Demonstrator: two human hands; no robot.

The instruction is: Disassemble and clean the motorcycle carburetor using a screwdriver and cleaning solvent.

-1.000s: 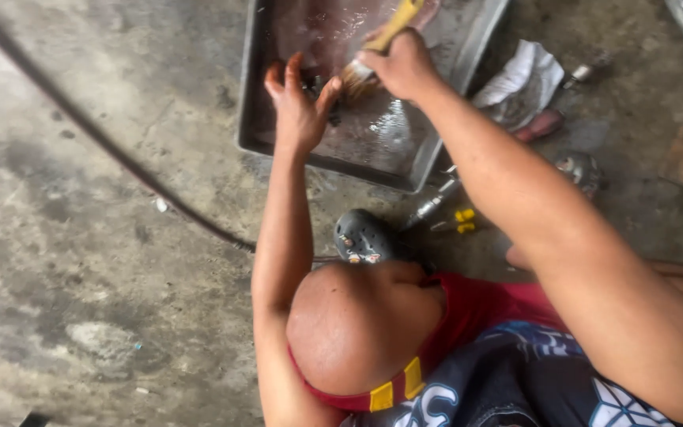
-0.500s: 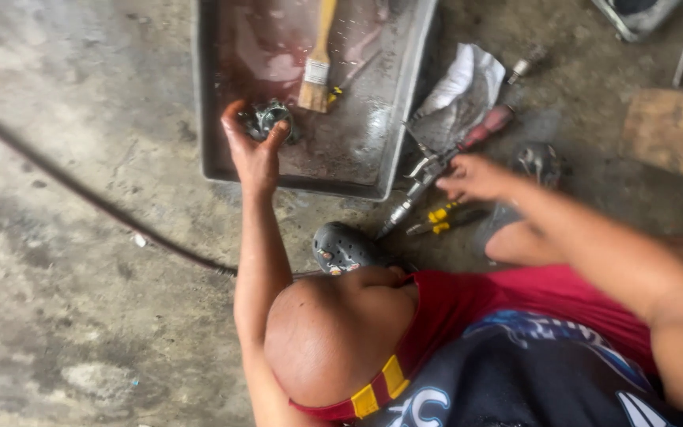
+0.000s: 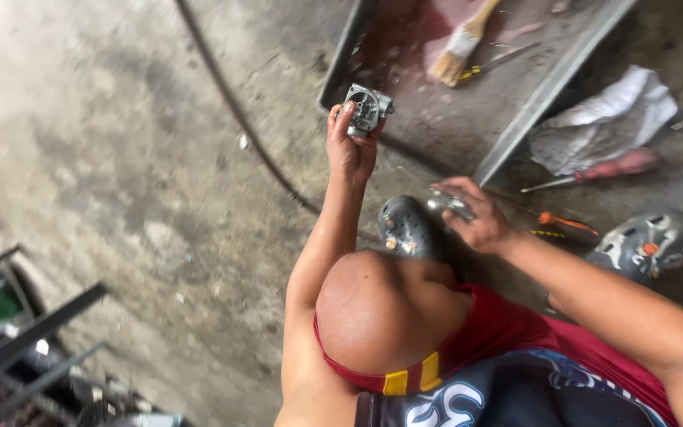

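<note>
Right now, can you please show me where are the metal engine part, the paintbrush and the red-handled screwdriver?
metal engine part [image 3: 367,108], head view, on its grey body above the left hand's fingers.
paintbrush [image 3: 458,49], head view, on the ferrule above the bristles.
red-handled screwdriver [image 3: 624,164], head view, on the red handle.

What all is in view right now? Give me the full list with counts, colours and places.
Shallow grey metal tray: 1, grey with reddish wet floor, top centre.
Wooden-handled paintbrush: 1, tan, lying in the tray.
Grey metal carburettor body: 1, silver-grey, held up at the tray's near left corner.
Crumpled white rag: 1, white, right of the tray.
Red-handled screwdriver: 1, below the rag.
Orange-handled tool: 1, on the floor by the right hand.
Grey perforated clogs: 2, grey, lower centre and right.
Black hose: 1, crossing the concrete floor.
Left hand: holds the carburettor body.
Right hand: grips a small shiny metal part.
</note>
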